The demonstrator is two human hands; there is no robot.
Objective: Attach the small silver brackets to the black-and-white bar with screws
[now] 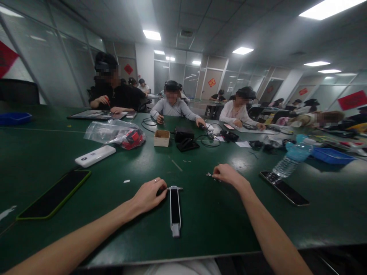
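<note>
My left hand [150,194], with a ring on one finger, is closed with its fingertips at the left end of a thin metal rod [179,188]. That rod crosses the top of a narrow device [175,208] with a black face, a white frame and a pale tip, which lies flat on the green table. To the right, my right hand [228,175] reaches down to the tabletop, thumb and fingers pinched together over a few small shiny metal parts [208,174]. Whatever lies between those fingertips is too small to make out.
Around me on the table [114,236] lie a green-edged phone [56,194], a white oblong device [95,156], a plastic bag [114,133], a small box [161,138], another phone [289,191], a water bottle [289,162] and a blue tray [332,156]. Several people sit opposite.
</note>
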